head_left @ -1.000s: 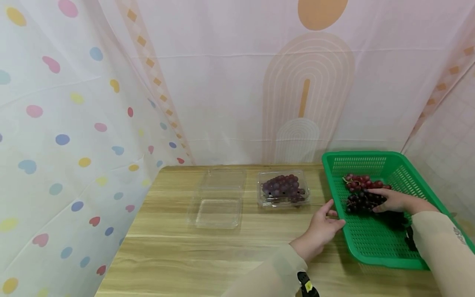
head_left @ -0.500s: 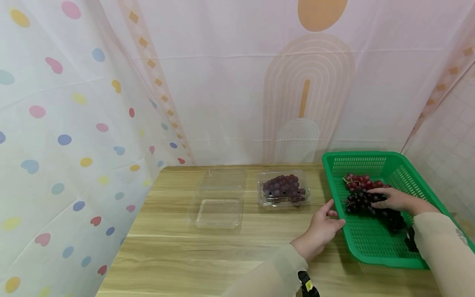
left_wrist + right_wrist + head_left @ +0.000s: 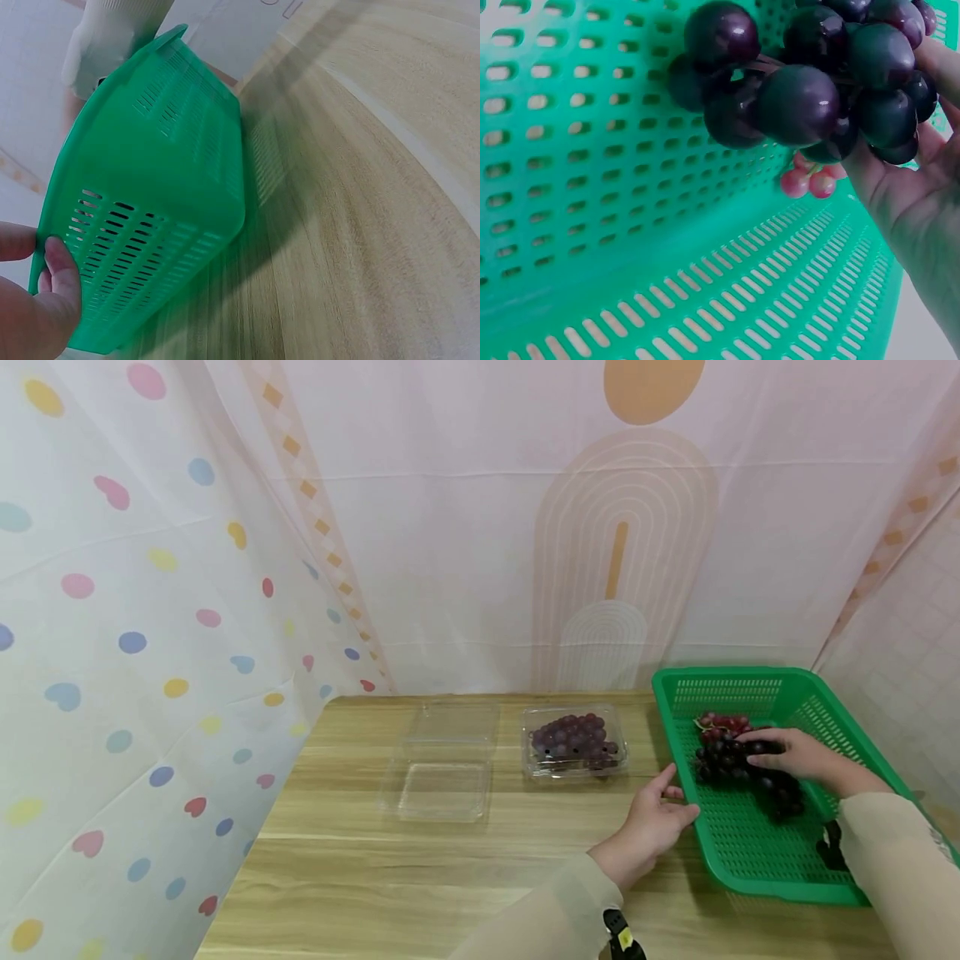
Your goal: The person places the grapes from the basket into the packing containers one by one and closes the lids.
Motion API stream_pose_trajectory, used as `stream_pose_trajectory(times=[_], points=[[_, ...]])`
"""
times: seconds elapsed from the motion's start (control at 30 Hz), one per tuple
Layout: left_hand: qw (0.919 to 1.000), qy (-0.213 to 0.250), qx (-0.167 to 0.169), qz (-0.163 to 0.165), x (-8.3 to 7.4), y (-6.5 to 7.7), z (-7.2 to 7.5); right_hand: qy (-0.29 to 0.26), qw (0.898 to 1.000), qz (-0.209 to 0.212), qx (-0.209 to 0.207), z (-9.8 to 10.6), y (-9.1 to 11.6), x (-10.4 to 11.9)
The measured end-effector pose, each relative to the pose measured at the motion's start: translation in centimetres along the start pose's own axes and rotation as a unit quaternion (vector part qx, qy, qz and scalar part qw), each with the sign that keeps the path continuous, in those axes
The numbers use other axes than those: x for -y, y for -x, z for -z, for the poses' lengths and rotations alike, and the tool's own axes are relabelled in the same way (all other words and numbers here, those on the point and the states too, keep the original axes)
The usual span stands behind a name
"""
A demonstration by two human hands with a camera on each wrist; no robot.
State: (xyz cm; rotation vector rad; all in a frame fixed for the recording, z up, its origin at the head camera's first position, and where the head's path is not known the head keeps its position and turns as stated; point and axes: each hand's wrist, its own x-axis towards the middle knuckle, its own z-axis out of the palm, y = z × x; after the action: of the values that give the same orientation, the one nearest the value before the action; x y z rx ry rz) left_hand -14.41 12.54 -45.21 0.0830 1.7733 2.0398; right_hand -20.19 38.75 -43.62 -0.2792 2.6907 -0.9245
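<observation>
The right hand (image 3: pixel 797 755) grips a bunch of dark purple, almost black grapes (image 3: pixel 776 793) inside the green plastic basket (image 3: pixel 780 887). In the right wrist view, the dark grapes (image 3: pixel 799 105) hang close to the basket's slotted wall, with the fingers around their far side. Behind them lies a bunch of red grapes (image 3: pixel 722 724), partly hidden by the dark ones. My left hand (image 3: pixel 651 820) holds the basket's left rim. In the left wrist view, the thumb (image 3: pixel 63 274) lies against the outer wall just below the rim.
Left of the basket, a closed clear clamshell box (image 3: pixel 573 745) contains purple grapes. Farther left, another clear clamshell (image 3: pixel 444 792) lies open with its lid folded back. All stand on a wood-grain table (image 3: pixel 360 885), with a patterned curtain (image 3: pixel 465 568) behind.
The right hand has taken hold of the dark grapes and raised them slightly, so the bunch has shifted and covers more of the red grapes. The left hand stays at the rim.
</observation>
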Motion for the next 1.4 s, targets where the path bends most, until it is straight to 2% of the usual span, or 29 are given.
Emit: stream_pose_trajectory(times=[0.37,0.47,0.63,0.9,1.17,1.3,1.4], points=[[0.9998,-0.005,0.021,0.002,-0.1,0.1,0.3,0.012,0.993,0.053,-0.102,0.4,0.5,1.9],[0.9998,-0.002,0.021,0.001,-0.2,0.2,0.3,0.033,0.986,0.071,-0.147,0.4,0.6,2.4],[0.9999,0.0,0.014,-0.001,-0.2,0.3,0.2,0.082,0.968,0.089,-0.22,0.3,0.6,3.5],[0.9999,-0.002,0.011,-0.002,-0.2,0.2,0.2,0.095,0.96,0.093,-0.248,0.3,0.6,4.9],[0.9999,-0.005,0.01,-0.005,-0.1,0.1,0.2,0.119,0.942,0.121,-0.29,0.1,0.5,6.3],[0.9999,-0.01,0.002,-0.006,-0.1,0.1,0.6,0.12,0.934,0.127,-0.312,0.1,0.5,7.1],[0.9995,-0.027,-0.005,-0.015,-0.3,0.2,1.3,0.115,0.932,0.13,-0.319,0.0,0.5,7.7]])
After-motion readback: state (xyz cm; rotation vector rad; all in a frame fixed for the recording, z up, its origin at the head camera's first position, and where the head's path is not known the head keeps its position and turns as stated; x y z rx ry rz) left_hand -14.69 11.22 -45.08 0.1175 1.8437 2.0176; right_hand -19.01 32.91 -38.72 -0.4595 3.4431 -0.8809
